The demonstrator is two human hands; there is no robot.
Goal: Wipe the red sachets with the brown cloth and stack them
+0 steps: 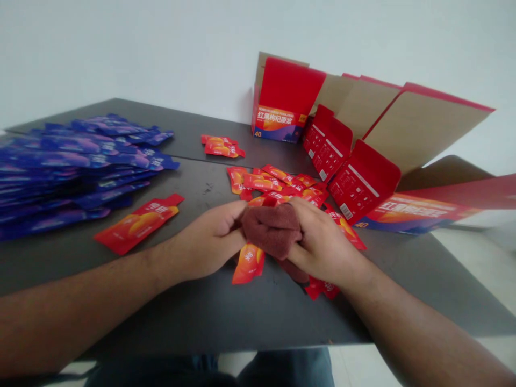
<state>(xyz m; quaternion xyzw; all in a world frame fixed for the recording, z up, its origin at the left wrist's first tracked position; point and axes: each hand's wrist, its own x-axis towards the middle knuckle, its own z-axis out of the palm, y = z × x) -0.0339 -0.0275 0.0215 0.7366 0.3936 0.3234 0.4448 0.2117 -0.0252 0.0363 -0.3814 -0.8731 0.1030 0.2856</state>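
Note:
A brown cloth is bunched between my two hands above the dark table. My left hand is closed, its thumb and fingers pressing the cloth from the left. From the other side my right hand grips the same cloth, with its fingers partly hidden in the folds. A bit of red shows just above the cloth; whether a sachet is wrapped inside, I cannot tell. Just below my hands lies a red-orange sachet. More red sachets are heaped behind them, and some poke out beside my right wrist.
Blue sachets are piled high on the left. A single red sachet lies near my left forearm, and a few lie farther back. Open red cartons line the right rear, flaps raised. The table's front edge is close to my lap.

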